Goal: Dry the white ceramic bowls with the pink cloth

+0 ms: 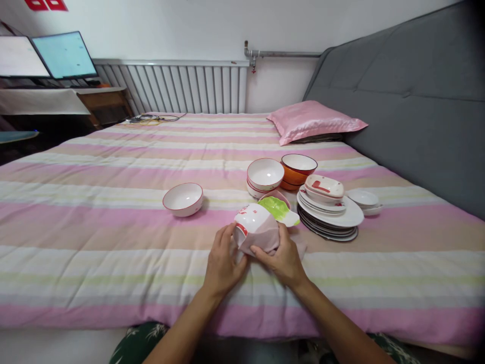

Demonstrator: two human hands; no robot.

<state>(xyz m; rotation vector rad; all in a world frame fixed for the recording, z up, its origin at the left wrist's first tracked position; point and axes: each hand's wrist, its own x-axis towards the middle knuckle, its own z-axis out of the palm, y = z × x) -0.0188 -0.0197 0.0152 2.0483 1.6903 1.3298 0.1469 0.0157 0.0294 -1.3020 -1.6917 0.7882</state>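
Bed (94, 227) under a cover striped in pink, cream and tan, with the held bowl (254, 217) close to its near edge as centre of the clock face. Toward two o'clock, a tall grey padded headboard (409, 96). At eleven, a ribbed white radiator (197, 88) along the wall; at ten, two lit screens (65, 55). At one, a shiny pink pillow (316, 120). At three, a stack of plates (352, 215), white above dark-edged ones. Toward one, nearer than the pillow, nested orange bowls (293, 176), white inside; at twelve, white bowls (265, 174) with red rims, also nested.

At eight o'clock, the left hand (222, 265), fingers curled against the held bowl and gripping its edge near a red band. Between four and five, the right hand (283, 258), fingers closed on a dull pink cloth (265, 241) and pressing it to the bowl's side. Bowl tilted, printed wall upward; cannot tell whether resting on the cover.

Between nine and ten, a lone bowl (184, 198), upright, well apart. At two, just beside, a green leaf-shaped dish (275, 206). Between two and three, beyond the plates, small white dishes (364, 197), stacked.
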